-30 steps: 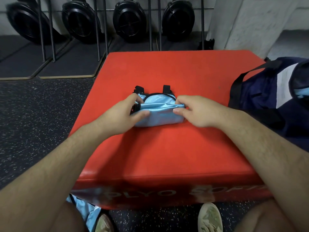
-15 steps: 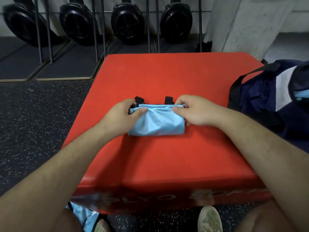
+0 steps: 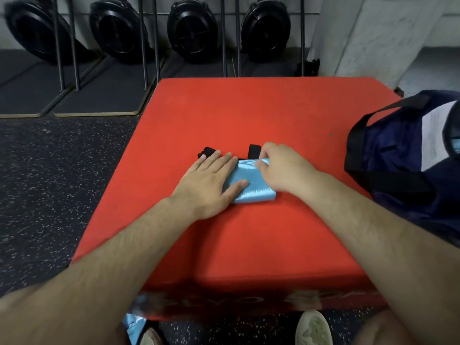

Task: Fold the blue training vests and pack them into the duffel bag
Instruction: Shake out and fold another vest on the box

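Note:
A light blue training vest (image 3: 254,188) lies folded into a small packet on the red plyo box (image 3: 249,115), with black straps poking out at its far edge. My left hand (image 3: 211,180) lies flat on the packet's left half, fingers straight and pressing down. My right hand (image 3: 281,168) pinches the packet's far right corner with curled fingers. The navy duffel bag (image 3: 403,155) sits at the box's right edge, its black handle arched over the opening. More light blue fabric (image 3: 133,324) hangs by my left knee, mostly hidden.
Dark speckled rubber flooring (image 3: 49,195) surrounds the box on the left. Black fan wheels of upright rowing machines (image 3: 191,33) and metal rails line the back wall. A white pillar (image 3: 361,33) stands at the back right. My shoes (image 3: 313,327) show below the box.
The top flap has been folded over, making the packet smaller. My left hand let go of the left edge and flattened onto the vest. My right hand still pinches the right edge.

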`<action>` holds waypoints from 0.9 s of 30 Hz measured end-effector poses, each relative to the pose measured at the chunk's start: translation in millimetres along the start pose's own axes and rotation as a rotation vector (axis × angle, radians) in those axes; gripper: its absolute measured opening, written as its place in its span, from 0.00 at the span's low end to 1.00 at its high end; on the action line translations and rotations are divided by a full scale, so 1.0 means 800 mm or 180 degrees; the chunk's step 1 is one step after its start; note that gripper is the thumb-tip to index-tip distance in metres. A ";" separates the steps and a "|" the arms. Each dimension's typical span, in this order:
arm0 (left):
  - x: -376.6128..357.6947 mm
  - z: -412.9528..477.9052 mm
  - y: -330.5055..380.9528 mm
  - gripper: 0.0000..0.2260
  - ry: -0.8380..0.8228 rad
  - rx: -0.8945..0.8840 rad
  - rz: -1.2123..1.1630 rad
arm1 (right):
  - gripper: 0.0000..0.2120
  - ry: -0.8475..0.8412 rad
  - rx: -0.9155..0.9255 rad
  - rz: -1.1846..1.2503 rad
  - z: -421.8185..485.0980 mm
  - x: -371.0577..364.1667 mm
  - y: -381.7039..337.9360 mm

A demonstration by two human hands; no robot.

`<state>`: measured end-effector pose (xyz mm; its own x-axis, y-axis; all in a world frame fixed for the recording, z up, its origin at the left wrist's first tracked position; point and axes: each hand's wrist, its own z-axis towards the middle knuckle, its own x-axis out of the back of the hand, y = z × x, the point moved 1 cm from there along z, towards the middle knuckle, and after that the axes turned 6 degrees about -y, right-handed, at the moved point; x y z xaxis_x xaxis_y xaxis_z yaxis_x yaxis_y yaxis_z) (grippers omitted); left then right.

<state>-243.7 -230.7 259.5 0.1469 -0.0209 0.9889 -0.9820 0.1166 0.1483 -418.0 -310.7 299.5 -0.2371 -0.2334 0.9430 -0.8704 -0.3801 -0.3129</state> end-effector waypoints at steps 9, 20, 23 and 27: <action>-0.008 0.008 -0.008 0.34 -0.0047 0.0052 -0.0416 | 0.23 -0.0138 0.0807 -0.0557 -0.004 -0.029 -0.020; 0.001 -0.006 -0.024 0.54 -0.0299 -0.0282 -0.0217 | 0.33 -0.0624 0.1017 -0.0666 -0.015 -0.015 -0.012; -0.002 -0.004 -0.036 0.57 -0.0444 -0.0367 -0.0183 | 0.38 -0.0858 0.1089 -0.0544 -0.017 -0.014 -0.014; -0.006 -0.005 -0.034 0.57 -0.0466 -0.0302 -0.0432 | 0.53 -0.0966 0.1189 -0.0701 -0.012 -0.032 0.001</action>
<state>-217.2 -229.5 250.8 0.2516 -0.1860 0.9498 -0.9378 0.1957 0.2867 -417.0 -296.9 276.3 0.1178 -0.3395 0.9332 -0.6592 -0.7296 -0.1822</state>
